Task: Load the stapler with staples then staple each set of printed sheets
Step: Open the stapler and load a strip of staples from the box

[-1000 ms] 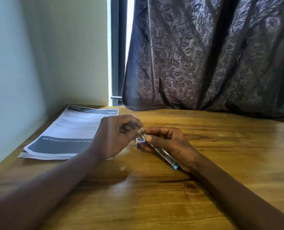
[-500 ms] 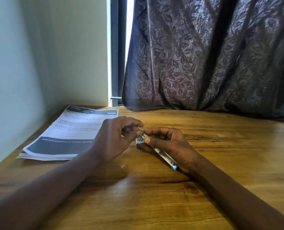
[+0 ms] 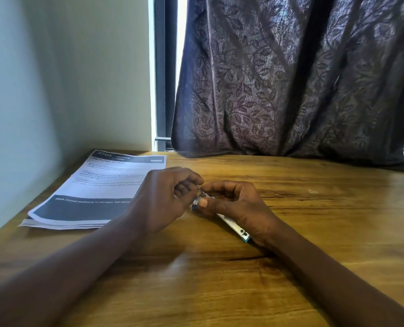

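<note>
A small blue stapler (image 3: 231, 224) with a silver metal channel lies low over the wooden table (image 3: 220, 279), and my right hand (image 3: 238, 204) grips it from the right, thumb on its side. My left hand (image 3: 165, 197) pinches something thin and silvery, probably a strip of staples, at the stapler's front end; the strip itself is mostly hidden between the fingers. A stack of printed sheets (image 3: 97, 192) with dark header and footer bands lies flat at the left, just behind my left hand.
A wall borders the table on the left. A dark leaf-patterned curtain (image 3: 290, 90) hangs along the table's far edge beside a window frame. One tiny loose staple (image 3: 312, 191) lies on the wood to the right.
Both hands have stayed in place. My left fingers have shifted slightly at the stapler's front end; my right thumb has slid a little along its side.
</note>
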`<action>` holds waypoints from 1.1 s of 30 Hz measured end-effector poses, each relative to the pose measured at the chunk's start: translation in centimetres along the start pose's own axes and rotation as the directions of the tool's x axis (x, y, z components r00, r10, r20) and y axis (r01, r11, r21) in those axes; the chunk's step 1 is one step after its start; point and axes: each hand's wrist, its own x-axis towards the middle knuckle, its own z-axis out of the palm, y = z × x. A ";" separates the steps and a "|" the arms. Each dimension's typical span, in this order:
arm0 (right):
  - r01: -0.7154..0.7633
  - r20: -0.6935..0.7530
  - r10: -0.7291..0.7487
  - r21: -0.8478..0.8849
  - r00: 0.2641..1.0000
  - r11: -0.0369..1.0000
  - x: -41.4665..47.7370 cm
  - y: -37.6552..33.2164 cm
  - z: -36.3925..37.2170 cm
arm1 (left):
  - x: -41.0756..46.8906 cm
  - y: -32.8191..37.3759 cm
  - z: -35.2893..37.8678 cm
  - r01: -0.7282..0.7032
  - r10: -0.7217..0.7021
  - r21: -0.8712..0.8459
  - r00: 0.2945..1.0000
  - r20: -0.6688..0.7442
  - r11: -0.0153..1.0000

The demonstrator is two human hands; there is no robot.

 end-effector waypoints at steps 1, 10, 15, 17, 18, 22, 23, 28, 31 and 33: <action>0.001 -0.005 -0.001 -0.006 1.000 1.000 0.0 0.0 0.0 | 0.0 0.1 0.1 -0.008 0.008 0.008 1.000 0.005 1.000; 0.016 0.014 -0.016 -0.046 1.000 0.999 0.1 0.3 -0.1 | 0.2 -0.3 0.2 0.161 -0.164 -0.055 0.985 -0.045 0.985; 0.007 0.024 -0.006 -0.076 1.000 0.997 0.1 0.4 -0.2 | 0.3 -0.3 0.4 0.277 -0.278 -0.087 0.960 -0.009 0.957; 0.005 0.019 -0.003 -0.081 1.000 0.997 0.1 0.4 -0.2 | 0.4 -0.4 0.4 0.349 -0.351 -0.121 0.936 -0.001 0.929; 0.002 0.016 -0.001 -0.078 1.000 0.997 0.2 0.5 -0.2 | 0.5 -0.5 0.4 0.387 -0.391 -0.131 0.921 -0.002 0.913; -0.008 -0.004 0.007 -0.096 1.000 0.995 0.2 0.5 -0.2 | 0.5 -0.6 0.6 0.537 -0.543 -0.237 0.839 0.046 0.810; -0.006 -0.008 0.005 -0.098 1.000 0.995 0.2 0.5 -0.2 | 0.5 -0.4 0.6 0.562 -0.567 -0.267 0.821 0.067 0.783; 0.008 -0.022 -0.010 -0.080 1.000 0.997 0.3 0.4 -0.2 | 0.6 0.7 0.5 0.611 -0.622 -0.362 0.777 0.101 0.704; 0.036 -0.012 -0.037 -0.077 0.999 0.996 0.3 0.5 -0.1 | 0.5 0.9 0.6 0.619 -0.619 -0.398 0.772 0.146 0.677; 0.045 -0.002 -0.046 -0.059 0.999 0.997 0.3 0.6 0.0 | 0.5 1.2 0.6 0.625 -0.611 -0.450 0.766 0.198 0.638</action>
